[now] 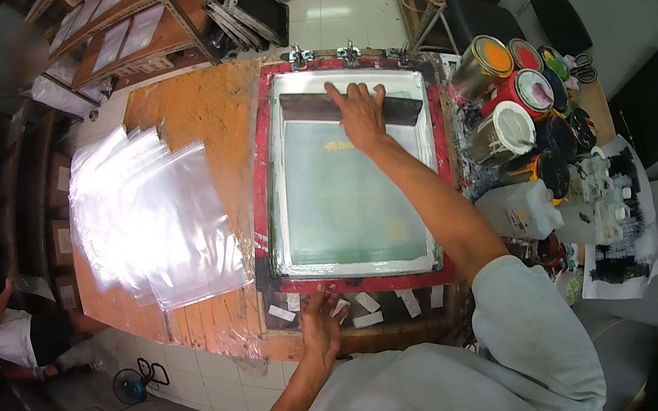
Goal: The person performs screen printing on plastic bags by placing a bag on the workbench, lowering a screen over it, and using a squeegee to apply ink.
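Observation:
In front of me a screen-printing frame [441, 146] with red edges lies flat on the table, its pale mesh [329, 205] bordered by white ink. Across the mesh's far end leans a dark, wide squeegee [306, 108]. My right hand [365, 119] grips it near the middle, fingers over its upper edge, with the arm reaching across the mesh. At the near edge of the frame is my left hand [321, 326], fingers extended and fingertips by the red rim; nothing shows in it. Metal hinge clamps [349, 53] sit along the frame's far side.
Clear plastic bags [153, 223] lie fanned out on the wooden table [185, 99] to the left. Open ink cans [502, 131] and plastic bottles [517, 211] crowd the right side. White strips [368, 319] lie near the front edge. Another person [8, 334] is at far left.

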`<action>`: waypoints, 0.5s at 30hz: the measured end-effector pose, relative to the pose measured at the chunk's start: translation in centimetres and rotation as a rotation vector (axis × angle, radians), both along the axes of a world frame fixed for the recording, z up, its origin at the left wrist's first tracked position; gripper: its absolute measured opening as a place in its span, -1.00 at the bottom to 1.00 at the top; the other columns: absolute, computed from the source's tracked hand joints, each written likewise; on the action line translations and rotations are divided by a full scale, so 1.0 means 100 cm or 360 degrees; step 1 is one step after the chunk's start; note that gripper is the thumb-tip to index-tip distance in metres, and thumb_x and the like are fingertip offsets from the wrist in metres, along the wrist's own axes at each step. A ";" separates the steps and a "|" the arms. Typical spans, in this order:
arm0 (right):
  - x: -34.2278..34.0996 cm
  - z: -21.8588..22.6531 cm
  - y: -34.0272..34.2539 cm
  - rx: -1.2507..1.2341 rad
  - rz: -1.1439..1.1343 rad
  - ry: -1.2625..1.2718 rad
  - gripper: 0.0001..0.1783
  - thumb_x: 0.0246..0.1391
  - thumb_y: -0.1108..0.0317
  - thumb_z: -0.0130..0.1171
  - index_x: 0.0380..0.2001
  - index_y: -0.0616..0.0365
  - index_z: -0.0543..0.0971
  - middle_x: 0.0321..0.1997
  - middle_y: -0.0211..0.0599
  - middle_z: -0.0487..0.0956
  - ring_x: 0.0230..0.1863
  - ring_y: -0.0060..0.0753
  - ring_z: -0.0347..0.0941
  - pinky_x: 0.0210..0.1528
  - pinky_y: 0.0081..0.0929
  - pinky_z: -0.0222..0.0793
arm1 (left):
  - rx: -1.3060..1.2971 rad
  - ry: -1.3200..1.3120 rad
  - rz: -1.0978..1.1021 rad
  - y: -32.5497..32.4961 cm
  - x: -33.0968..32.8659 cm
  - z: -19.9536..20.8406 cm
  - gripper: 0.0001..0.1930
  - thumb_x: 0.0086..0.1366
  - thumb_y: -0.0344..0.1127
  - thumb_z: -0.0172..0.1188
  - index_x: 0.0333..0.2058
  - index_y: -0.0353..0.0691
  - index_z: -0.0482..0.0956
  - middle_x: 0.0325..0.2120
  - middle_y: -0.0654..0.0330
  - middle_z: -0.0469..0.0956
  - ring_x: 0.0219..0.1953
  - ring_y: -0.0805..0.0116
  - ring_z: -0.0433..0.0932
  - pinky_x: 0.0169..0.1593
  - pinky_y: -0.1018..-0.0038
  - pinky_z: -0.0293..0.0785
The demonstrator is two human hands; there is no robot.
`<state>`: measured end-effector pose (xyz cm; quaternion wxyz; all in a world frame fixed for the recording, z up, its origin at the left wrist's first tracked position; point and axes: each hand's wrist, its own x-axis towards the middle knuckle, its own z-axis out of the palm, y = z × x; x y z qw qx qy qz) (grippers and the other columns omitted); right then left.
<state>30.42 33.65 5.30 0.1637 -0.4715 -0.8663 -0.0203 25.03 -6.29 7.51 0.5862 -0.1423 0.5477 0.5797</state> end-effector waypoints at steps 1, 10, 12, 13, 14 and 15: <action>-0.002 0.002 0.015 0.0049 -0.0022 -0.0021 -0.10 -0.04 0.40 0.50 0.40 -0.24 0.39 -0.05 -0.24 0.54 0.13 -0.16 0.42 0.32 0.28 0.04 | 0.0013 -0.0005 0.0009 0.000 0.000 0.000 -0.67 0.38 0.00 0.29 -0.05 -0.05 0.55 -0.08 0.25 0.49 0.08 0.23 0.43 0.14 -0.04 0.37; 0.040 0.055 -0.101 -0.0651 0.0312 -0.0120 -0.08 0.04 0.33 0.46 0.46 -0.20 0.29 -0.03 -0.10 0.56 0.11 0.01 0.45 0.15 0.21 0.18 | 0.0057 -0.0032 0.0107 0.000 -0.003 0.015 -0.74 0.34 -0.11 0.38 -0.17 -0.03 0.51 -0.24 0.27 0.57 -0.07 0.26 0.54 0.10 0.04 0.41; 0.059 0.072 -0.168 -0.0576 0.0385 0.0012 -0.14 0.00 0.42 0.38 0.42 -0.11 0.36 -0.09 -0.13 0.54 0.04 -0.04 0.45 0.07 0.08 0.17 | 0.0108 -0.0030 0.0117 0.000 -0.008 0.025 -0.73 0.32 -0.21 0.42 -0.21 -0.01 0.44 -0.28 0.28 0.60 -0.12 0.29 0.61 0.07 0.09 0.41; 0.062 0.083 -0.198 -0.0435 0.0372 0.0071 -0.14 -0.03 0.47 0.32 0.42 -0.08 0.37 -0.18 -0.19 0.50 -0.05 -0.08 0.43 -0.01 -0.01 0.15 | 0.0169 -0.0036 0.0084 0.000 -0.011 0.032 -0.75 0.33 -0.24 0.41 -0.20 -0.03 0.46 -0.27 0.26 0.61 -0.12 0.28 0.62 0.09 0.11 0.44; 0.066 0.098 -0.224 -0.0381 0.0378 0.0103 -0.17 0.02 0.48 0.24 0.43 -0.08 0.36 -0.23 -0.23 0.46 -0.12 -0.12 0.40 -0.04 -0.04 0.14 | 0.0232 -0.0025 0.0063 0.002 -0.014 0.040 -0.77 0.34 -0.26 0.40 -0.19 -0.05 0.47 -0.25 0.25 0.62 -0.12 0.27 0.62 0.10 0.13 0.46; 0.063 0.114 -0.243 -0.0390 0.0314 0.0055 -0.21 0.08 0.48 0.18 0.44 -0.05 0.36 -0.27 -0.27 0.41 -0.19 -0.16 0.35 -0.06 -0.05 0.13 | 0.0261 -0.0018 0.0048 0.004 -0.017 0.048 -0.78 0.35 -0.29 0.38 -0.17 -0.07 0.49 -0.24 0.23 0.63 -0.12 0.25 0.63 0.11 0.15 0.49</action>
